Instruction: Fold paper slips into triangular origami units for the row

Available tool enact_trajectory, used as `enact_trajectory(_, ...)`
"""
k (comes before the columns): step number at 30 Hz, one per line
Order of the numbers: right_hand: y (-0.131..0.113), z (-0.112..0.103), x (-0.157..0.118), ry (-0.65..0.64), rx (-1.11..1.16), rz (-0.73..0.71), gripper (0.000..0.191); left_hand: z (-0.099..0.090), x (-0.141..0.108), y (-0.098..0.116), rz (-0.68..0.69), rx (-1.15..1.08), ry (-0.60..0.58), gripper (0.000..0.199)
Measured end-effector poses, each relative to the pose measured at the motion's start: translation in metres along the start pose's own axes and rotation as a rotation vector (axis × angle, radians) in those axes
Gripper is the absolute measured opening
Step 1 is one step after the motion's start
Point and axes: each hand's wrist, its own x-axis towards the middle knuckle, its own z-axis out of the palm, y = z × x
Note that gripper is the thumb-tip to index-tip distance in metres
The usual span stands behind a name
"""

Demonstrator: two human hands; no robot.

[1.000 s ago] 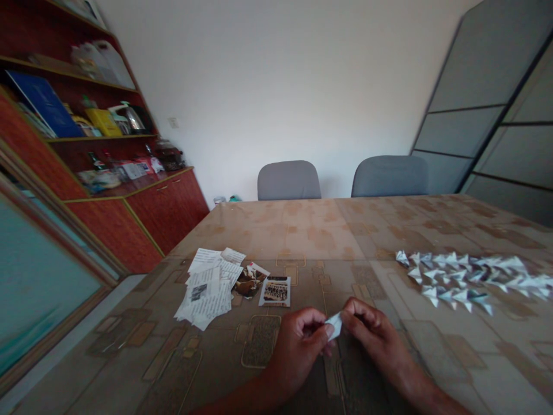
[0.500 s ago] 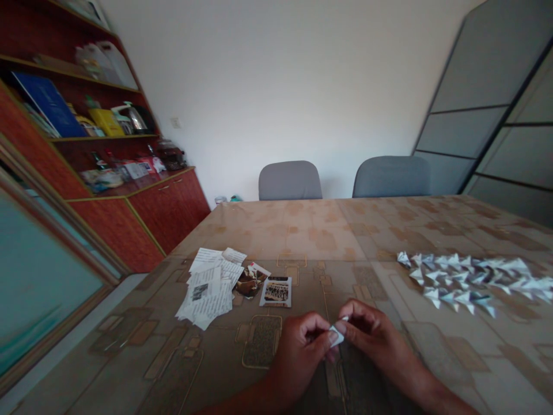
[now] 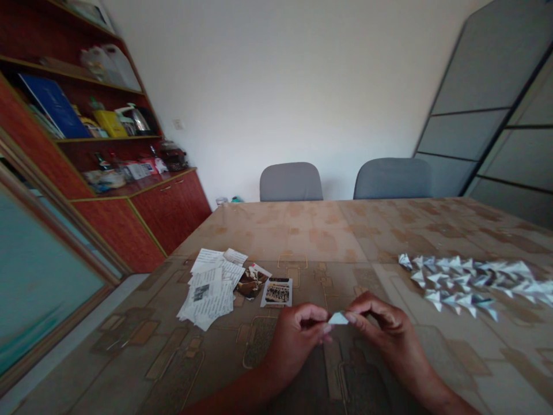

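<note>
Between my two hands is a small folded piece of paper (image 3: 338,318), pale and shaped like a low triangle. My left hand (image 3: 299,334) pinches its left end between thumb and fingers. The right end is pinched by my right hand (image 3: 377,323). Both hands are just above the near part of the table (image 3: 311,230). To the left lies a loose pile of printed paper pieces (image 3: 207,294), with a brown picture piece (image 3: 251,282) and a small photo print (image 3: 277,292) beside it. Several folded paper pieces (image 3: 462,279) stand in rows at the right.
Two grey chairs, one on the left (image 3: 291,181) and one on the right (image 3: 393,178), stand behind the table's far edge. A red-brown cabinet (image 3: 168,207) with filled shelves is at the left. Grey sliding panels (image 3: 470,86) rise at the right.
My hands have moved slightly apart and up. The folded paper, tilted before, now lies level between them with its triangular shape showing. The view has shifted a little.
</note>
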Motion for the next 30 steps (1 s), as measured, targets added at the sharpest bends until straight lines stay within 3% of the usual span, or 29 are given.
enact_trajectory(3,-0.004,-0.005,-0.002,0.065,-0.155,-0.239,0.008,0.002,-0.002,0.0,-0.023,-0.041,0.025,0.028)
enact_trajectory(6,-0.011,-0.007,-0.006,-0.006,-0.261,-0.408,0.012,0.008,-0.008,0.003,-0.09,-0.201,-0.08,0.045)
enact_trajectory(9,-0.018,-0.004,-0.01,-0.117,-0.317,-0.491,0.011,0.012,-0.012,0.007,-0.124,-0.344,-0.097,0.043)
enact_trajectory(14,-0.021,0.001,-0.011,-0.219,-0.361,-0.533,0.009,0.011,-0.009,0.014,-0.092,-0.359,0.019,0.031)
enact_trajectory(17,-0.018,0.0,-0.011,-0.208,-0.302,-0.448,0.011,0.009,-0.009,0.019,-0.066,-0.302,0.059,0.032)
enact_trajectory(22,-0.014,0.004,-0.013,-0.133,-0.12,-0.144,0.008,0.009,-0.011,0.022,0.006,-0.249,0.111,0.029)
enact_trajectory(26,-0.008,0.014,-0.013,-0.084,0.002,0.008,0.005,0.011,-0.011,0.022,0.028,-0.278,0.15,0.031)
enact_trajectory(30,0.0,0.018,-0.013,-0.069,0.111,0.143,0.013,0.013,-0.013,0.021,0.014,-0.292,0.135,0.036)
